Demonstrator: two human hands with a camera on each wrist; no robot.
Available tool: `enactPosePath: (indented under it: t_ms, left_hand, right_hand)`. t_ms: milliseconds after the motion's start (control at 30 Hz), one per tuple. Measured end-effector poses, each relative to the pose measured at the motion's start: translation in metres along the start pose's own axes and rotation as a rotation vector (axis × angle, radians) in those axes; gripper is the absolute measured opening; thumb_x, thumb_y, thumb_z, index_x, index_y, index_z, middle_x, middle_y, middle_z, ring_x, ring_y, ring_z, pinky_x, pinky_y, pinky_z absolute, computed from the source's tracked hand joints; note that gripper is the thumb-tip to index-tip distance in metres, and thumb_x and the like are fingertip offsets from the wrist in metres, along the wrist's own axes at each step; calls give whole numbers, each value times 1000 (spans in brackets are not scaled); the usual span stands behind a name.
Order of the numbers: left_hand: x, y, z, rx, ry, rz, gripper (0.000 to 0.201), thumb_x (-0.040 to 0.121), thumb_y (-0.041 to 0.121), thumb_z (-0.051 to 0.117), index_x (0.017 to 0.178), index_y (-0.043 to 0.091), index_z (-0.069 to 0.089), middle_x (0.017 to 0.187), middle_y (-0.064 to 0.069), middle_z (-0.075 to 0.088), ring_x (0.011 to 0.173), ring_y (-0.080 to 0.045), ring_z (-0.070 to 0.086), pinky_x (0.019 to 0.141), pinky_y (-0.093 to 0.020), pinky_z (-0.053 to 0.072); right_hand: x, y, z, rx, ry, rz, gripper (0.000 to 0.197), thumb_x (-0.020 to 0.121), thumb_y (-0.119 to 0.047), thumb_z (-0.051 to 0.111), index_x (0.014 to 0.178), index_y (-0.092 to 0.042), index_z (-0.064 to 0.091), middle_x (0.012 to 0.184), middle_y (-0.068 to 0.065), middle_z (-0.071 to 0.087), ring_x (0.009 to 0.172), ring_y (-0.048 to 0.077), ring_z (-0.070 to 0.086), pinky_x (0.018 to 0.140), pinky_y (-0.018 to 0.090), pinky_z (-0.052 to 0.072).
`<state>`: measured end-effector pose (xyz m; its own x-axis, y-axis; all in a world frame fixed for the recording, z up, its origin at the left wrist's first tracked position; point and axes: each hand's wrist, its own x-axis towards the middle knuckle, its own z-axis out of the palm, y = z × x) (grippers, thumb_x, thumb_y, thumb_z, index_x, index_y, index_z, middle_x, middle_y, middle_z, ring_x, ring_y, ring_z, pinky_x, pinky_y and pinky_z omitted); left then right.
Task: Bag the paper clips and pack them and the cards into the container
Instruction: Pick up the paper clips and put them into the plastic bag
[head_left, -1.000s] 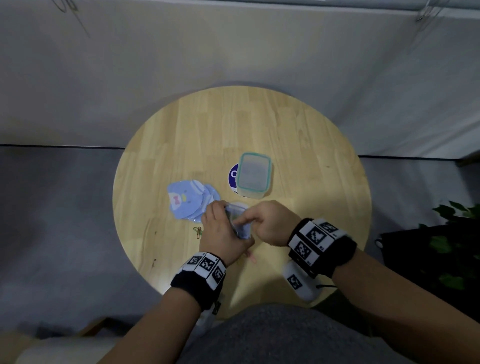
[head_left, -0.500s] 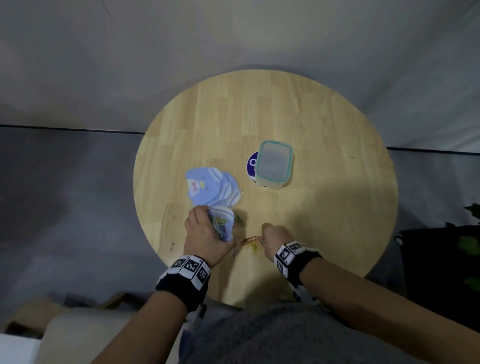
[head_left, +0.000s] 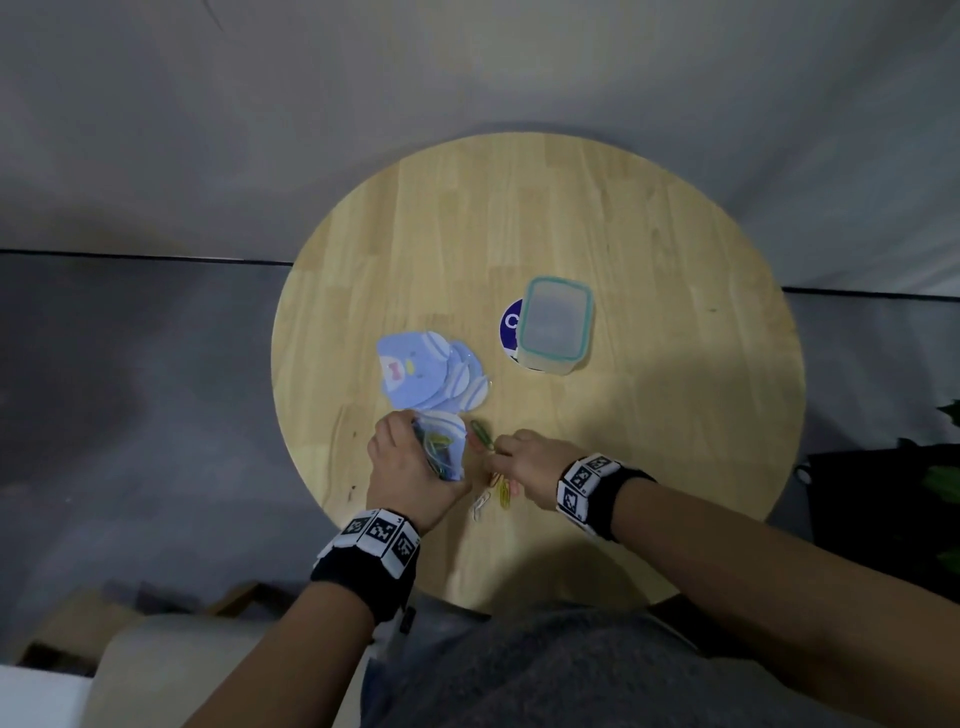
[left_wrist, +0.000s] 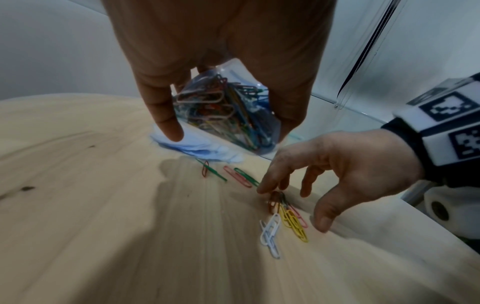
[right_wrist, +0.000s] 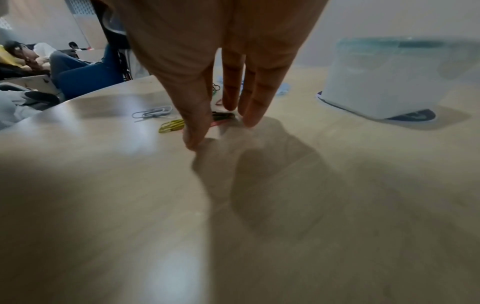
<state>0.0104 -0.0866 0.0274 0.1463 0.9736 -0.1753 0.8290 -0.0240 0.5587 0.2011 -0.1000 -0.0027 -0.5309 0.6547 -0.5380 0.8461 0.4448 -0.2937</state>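
Observation:
My left hand (head_left: 410, 467) grips a clear bag (head_left: 441, 449) partly filled with coloured paper clips, held just above the table beside the cards; the left wrist view shows the bag (left_wrist: 223, 111) between thumb and fingers. My right hand (head_left: 522, 460) reaches down with nearly straight fingers, and its fingertips (left_wrist: 265, 188) touch a small heap of loose paper clips (left_wrist: 291, 220) without holding any. More loose clips (left_wrist: 241, 176) lie nearer the bag. A fan of blue cards (head_left: 421, 376) lies left of centre. The lidded clear container (head_left: 556, 325) with a teal rim stands further back.
Everything sits on a round wooden table (head_left: 649, 415). The container stands on a dark blue round sticker (head_left: 511, 327). A white clip (right_wrist: 153, 112) and yellow clips (right_wrist: 171, 125) lie close to the near table edge. People sit in the far background (right_wrist: 39, 59).
My right hand left the bag, dropped to the table near the front edge and now touches the loose clips. My left hand keeps holding the bag.

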Motion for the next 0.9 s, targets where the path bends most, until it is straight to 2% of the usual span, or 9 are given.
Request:
enactPosePath:
  t_ms: [100,200,267,433,600,667,800,900]
  left_hand:
    - [0,1,-1,4,-2,5,75,47,25,81,106,-2,42,102,-17,44,96,-36,45,86,-45,40]
    - [-1,1,-3,1,6,10,73,46,32,72,104,-1,43,100,-17,45,95,-36,46,85,-46,41]
    - [-1,1,-3,-5,10,8,73,46,32,73,104,-1,42,101,-16,44,95,-35,45,85,-45,40]
    - [0,1,-1,6,0,-1,73,48,20,83,104,-1,42,102,-16,43,97,-35,44,88,-44,38]
    - [0,0,3,21,-12,-4,72,47,20,82,103,-1,43,100,-17,44,94,-35,44,86,-40,34]
    - [-1,0,5,16,-26,-20,73,47,21,82,103,-1,42,101,-16,43,95,-34,44,86,-38,34]
    - [-1,2,8,14,-40,-18,72,46,21,82,103,0,42,102,-16,43,95,-35,44,86,-40,35]
    - [0,2,12,34,-63,-12,72,46,28,77,103,0,43,100,-16,44,94,-35,45,85,-40,36]
  right_hand:
    - [8,-2,2,15,4,-21,42,80,-3,55,120,-13,50,117,11,51,104,33,48,79,43,48]
    - [10,-2,3,24,-13,-30,36,81,-2,56,115,-13,54,113,10,53,102,33,49,74,43,50]
    - [9,0,5,12,-7,-29,31,82,-2,55,111,-13,55,109,10,54,100,32,50,72,44,50]
    - [4,0,8,-44,-26,-28,31,82,4,47,109,-10,55,111,11,54,105,33,49,66,40,45]
    - [2,-2,11,-68,-35,-6,29,86,1,45,113,-4,52,118,15,51,111,34,47,68,40,42]
    - [1,-2,14,-62,-39,25,28,88,-3,46,115,-3,50,120,16,50,112,35,47,73,42,45]
    - [-1,1,21,-33,-43,113,30,92,-20,50,118,-4,47,122,16,49,114,34,47,80,43,46]
    - [-4,-1,22,-22,-46,123,30,87,-13,53,116,-4,48,119,17,51,110,36,50,80,44,48]
